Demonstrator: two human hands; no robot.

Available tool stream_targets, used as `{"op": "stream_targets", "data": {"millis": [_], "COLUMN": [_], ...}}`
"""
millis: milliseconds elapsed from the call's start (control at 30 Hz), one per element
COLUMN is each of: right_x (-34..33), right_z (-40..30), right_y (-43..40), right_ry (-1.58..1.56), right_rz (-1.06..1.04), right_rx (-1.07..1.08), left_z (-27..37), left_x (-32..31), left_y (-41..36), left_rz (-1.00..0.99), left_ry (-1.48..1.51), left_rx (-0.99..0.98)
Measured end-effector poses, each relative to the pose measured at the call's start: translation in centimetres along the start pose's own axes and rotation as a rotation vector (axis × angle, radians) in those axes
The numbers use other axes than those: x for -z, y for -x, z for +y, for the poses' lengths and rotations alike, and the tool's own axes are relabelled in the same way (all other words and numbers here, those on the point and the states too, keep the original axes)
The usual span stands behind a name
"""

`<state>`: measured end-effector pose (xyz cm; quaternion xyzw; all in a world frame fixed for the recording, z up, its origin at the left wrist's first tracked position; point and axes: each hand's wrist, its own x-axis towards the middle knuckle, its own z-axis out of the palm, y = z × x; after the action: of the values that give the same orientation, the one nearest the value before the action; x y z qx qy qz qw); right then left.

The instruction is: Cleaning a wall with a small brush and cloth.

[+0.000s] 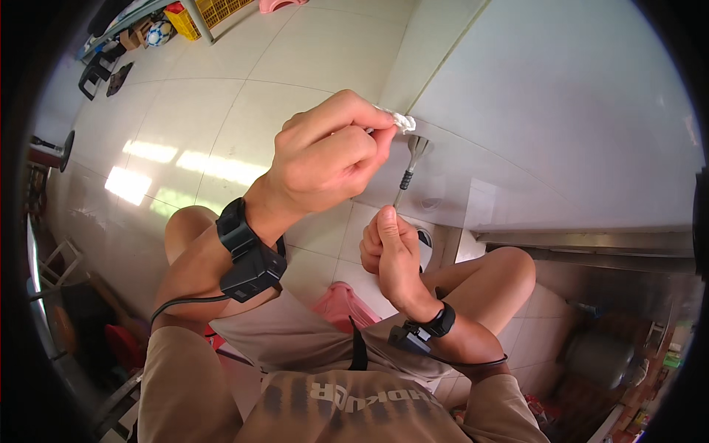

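In front of a glossy white panel (pixel 532 99), my left hand (pixel 332 149) is raised, its thumb and fingers pinching a crumpled white tissue or cloth (pixel 405 122). Below it my right hand (pixel 393 249) is closed, thumb up, around a slim metal tool (pixel 413 158). The tool points upward, with a black ribbed sleeve (pixel 406 179) on its shaft and a flared metal end just under the white wad. Its lower part is hidden in my fist. Whether the wad touches the tool is unclear.
A pink plastic stool (pixel 343 304) stands between my knees. Behind my right hand is a partly hidden round black-and-white object (pixel 425 243). A metal ledge (pixel 587 241) runs along the right. Far left are a yellow crate (pixel 185 22), a ball (pixel 159 34) and a slipper (pixel 119 79).
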<state>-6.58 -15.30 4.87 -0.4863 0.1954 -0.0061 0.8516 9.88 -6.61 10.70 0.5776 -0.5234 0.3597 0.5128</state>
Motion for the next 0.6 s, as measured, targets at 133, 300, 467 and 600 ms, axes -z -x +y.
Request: {"op": "stream_targets", "data": {"millis": [133, 300, 467, 600], "right_x": [-0.9, -0.1, -1.0, 0.1], "right_z": [-4.6, -0.1, -4.7, -1.4], "right_y": [-0.8, -0.8, -0.7, -1.1], "right_ry": [0.090, 0.064, 0.058, 0.008], "right_rz": [-0.039, 0.012, -0.101, -0.047], "right_rx": [0.339, -0.046, 0.273, 0.140], "left_z": [0.3, 0.2, 0.8, 0.5], "left_x": [1.1, 0.9, 1.7, 1.1], "left_y": [-0.5, -0.1, -0.7, -0.3], "left_rz": [0.011, -0.015, -0.013, -0.036], "left_ry": [-0.035, -0.009, -0.044, -0.050], "left_rx": [-0.002, 0.006, 0.018, 0.019]}}
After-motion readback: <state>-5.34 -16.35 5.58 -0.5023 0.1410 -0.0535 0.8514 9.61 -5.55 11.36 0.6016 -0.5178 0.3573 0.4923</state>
